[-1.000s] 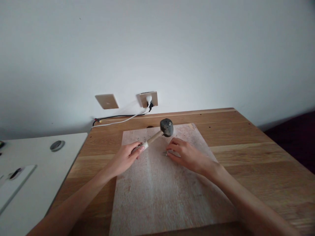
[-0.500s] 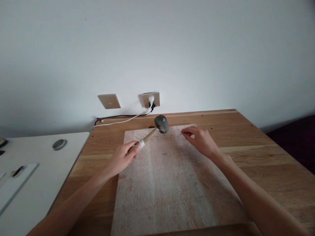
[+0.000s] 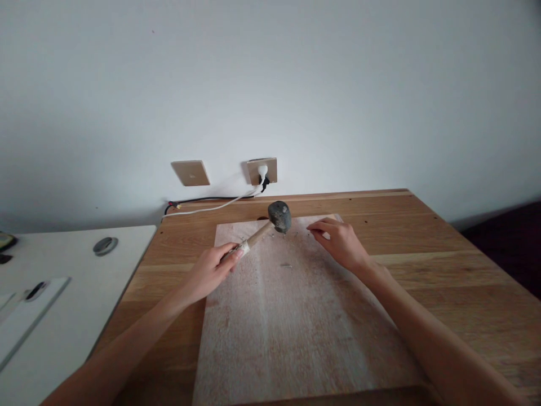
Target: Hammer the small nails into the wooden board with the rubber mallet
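Note:
My left hand [image 3: 213,269] is closed round the wooden handle of a mallet [image 3: 280,216] with a dark, scuffed head. The mallet's head is raised over the far part of a pale, worn wooden board [image 3: 274,338]. A row of small nails stands near the board's far edge, partly hidden behind the mallet. To the right, my right hand [image 3: 338,239] has thumb and fingertips pinched together low over the board, on a thin nail that is barely visible. A few loose nails [image 3: 286,265] lie on the board between my hands.
The board lies on a wooden table [image 3: 456,270] against a white wall. Behind it, a socket [image 3: 270,171] holds plugs, with a white cable [image 3: 203,211] and a black one trailing left. A white surface at left bears a round grey object [image 3: 105,246].
The pinched fingers of my right hand have tilted down slightly, and the nail in them shows less. The mallet stays almost in place. The view has shifted slightly.

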`<control>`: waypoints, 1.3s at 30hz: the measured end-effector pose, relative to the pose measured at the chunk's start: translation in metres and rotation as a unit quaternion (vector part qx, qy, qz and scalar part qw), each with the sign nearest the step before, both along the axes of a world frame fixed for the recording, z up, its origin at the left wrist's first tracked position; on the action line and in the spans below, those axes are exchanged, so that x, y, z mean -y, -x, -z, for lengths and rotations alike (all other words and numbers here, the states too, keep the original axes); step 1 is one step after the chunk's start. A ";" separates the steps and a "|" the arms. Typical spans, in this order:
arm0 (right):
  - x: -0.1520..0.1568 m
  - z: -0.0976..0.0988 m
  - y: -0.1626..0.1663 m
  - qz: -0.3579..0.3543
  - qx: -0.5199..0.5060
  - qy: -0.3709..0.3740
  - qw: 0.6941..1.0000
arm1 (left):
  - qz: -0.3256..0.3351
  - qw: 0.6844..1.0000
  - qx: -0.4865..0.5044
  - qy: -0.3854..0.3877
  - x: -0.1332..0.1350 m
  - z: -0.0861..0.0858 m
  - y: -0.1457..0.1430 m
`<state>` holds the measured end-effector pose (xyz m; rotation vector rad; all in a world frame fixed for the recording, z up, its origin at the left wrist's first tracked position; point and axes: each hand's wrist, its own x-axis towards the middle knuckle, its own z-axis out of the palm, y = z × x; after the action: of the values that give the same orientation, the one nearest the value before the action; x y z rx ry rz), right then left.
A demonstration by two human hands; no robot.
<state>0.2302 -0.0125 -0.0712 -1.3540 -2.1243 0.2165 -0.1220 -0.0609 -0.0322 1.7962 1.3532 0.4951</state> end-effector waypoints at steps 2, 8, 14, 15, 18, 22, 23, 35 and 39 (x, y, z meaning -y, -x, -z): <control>0.000 0.002 0.000 0.004 -0.005 0.000 1.000 | 0.002 1.000 -0.006 -0.007 -0.001 0.000 0.001; -0.003 0.009 0.001 0.009 -0.009 0.017 1.000 | 0.008 1.000 -0.002 -0.006 -0.002 0.002 -0.001; -0.003 0.008 0.004 0.017 -0.002 0.039 0.999 | 0.013 1.000 -0.008 -0.008 -0.003 -0.004 -0.007; -0.003 0.007 0.005 0.021 -0.002 0.041 0.999 | 0.016 1.000 -0.010 -0.011 -0.004 -0.005 -0.009; -0.002 0.005 0.007 0.035 -0.003 0.045 0.998 | 0.024 0.999 -0.011 -0.022 -0.007 -0.008 -0.012; -0.002 0.003 0.009 0.051 -0.013 0.052 0.997 | 0.032 0.999 -0.009 -0.032 -0.009 -0.011 -0.018; -0.001 0.003 0.010 0.054 -0.016 0.053 0.997 | 0.035 0.999 -0.009 -0.033 -0.010 -0.012 -0.020; 0.000 0.004 0.001 0.076 -0.062 0.051 0.994 | 0.066 0.997 0.002 -0.033 -0.019 -0.012 -0.037; 0.010 0.001 -0.009 0.079 -0.069 0.043 0.993 | 0.079 0.996 -0.004 -0.046 -0.023 -0.008 -0.042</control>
<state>0.2389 -0.0221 -0.0719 -1.5056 -1.9025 0.3309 -0.0798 -0.0374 -0.0237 1.9635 1.1996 0.4715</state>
